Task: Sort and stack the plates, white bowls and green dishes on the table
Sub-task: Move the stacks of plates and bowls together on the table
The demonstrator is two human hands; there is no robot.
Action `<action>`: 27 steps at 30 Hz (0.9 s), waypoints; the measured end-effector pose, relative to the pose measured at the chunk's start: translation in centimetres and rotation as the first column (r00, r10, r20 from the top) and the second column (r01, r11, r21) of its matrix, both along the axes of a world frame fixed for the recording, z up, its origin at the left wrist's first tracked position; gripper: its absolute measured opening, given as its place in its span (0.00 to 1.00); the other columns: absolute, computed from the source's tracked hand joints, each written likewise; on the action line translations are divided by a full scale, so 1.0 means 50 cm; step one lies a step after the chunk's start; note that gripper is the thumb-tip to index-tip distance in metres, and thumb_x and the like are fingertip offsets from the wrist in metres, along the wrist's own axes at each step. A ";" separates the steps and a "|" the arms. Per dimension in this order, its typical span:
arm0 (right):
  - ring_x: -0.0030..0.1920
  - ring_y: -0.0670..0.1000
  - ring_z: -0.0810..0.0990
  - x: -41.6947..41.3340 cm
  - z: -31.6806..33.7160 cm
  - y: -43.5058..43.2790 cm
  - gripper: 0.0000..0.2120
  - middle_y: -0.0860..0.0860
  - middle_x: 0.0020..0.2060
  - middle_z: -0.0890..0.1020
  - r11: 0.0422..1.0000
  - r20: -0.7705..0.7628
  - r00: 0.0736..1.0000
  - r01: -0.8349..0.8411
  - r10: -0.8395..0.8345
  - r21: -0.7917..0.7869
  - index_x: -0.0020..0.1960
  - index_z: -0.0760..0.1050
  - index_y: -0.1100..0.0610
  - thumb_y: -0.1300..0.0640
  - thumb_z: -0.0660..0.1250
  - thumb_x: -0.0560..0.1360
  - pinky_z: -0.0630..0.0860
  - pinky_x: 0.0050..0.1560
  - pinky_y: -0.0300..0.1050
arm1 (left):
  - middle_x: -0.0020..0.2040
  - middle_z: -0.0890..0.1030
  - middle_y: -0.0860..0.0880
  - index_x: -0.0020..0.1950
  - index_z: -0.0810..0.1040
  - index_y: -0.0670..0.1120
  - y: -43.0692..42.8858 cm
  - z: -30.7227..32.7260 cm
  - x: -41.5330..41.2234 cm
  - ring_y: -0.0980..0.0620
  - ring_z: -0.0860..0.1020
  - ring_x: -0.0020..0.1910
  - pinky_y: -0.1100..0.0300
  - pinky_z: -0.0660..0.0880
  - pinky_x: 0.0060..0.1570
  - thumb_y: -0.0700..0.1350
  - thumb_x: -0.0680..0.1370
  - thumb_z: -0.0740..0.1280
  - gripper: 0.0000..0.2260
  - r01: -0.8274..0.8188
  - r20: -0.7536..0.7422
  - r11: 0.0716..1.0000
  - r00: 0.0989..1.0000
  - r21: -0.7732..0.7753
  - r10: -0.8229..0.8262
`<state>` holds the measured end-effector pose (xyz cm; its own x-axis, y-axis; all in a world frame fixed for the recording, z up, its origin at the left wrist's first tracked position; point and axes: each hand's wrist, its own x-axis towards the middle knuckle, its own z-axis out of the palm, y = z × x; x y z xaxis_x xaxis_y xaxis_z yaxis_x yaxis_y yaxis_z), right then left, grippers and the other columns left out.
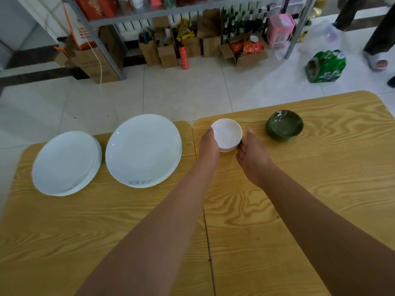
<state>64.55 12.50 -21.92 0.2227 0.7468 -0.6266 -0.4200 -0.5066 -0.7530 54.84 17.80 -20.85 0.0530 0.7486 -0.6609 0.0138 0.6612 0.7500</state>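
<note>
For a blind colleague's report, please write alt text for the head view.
Both bare hands, left hand and right hand, cup a short stack of small white bowls on a light wooden table. To its left sit two stacks of white round plates; to its right, stacked dark green dishes.

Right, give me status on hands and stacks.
Left hand and right hand cupping the white bowl stack, one each side. Two plate stacks left, green dishes right. Nothing in the way.

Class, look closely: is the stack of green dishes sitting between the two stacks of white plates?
No, the green dishes stand at the far right, beyond the white bowls.
</note>
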 end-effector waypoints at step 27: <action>0.75 0.56 0.63 0.031 0.018 0.087 0.37 0.54 0.76 0.66 0.995 0.168 0.985 -0.012 0.028 -0.095 0.77 0.61 0.55 0.31 0.49 0.78 0.58 0.75 0.55 | 0.72 0.71 0.42 0.74 0.69 0.43 0.117 0.052 0.003 0.43 0.69 0.70 0.48 0.65 0.69 0.61 0.83 0.44 0.30 0.560 -0.497 0.826 0.736 0.065 -0.459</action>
<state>66.10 16.87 -21.00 0.3171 0.6924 -0.6481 -0.2799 -0.5846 -0.7615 54.98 23.65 -18.27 0.2062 0.8096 -0.5496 0.6658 0.2956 0.6851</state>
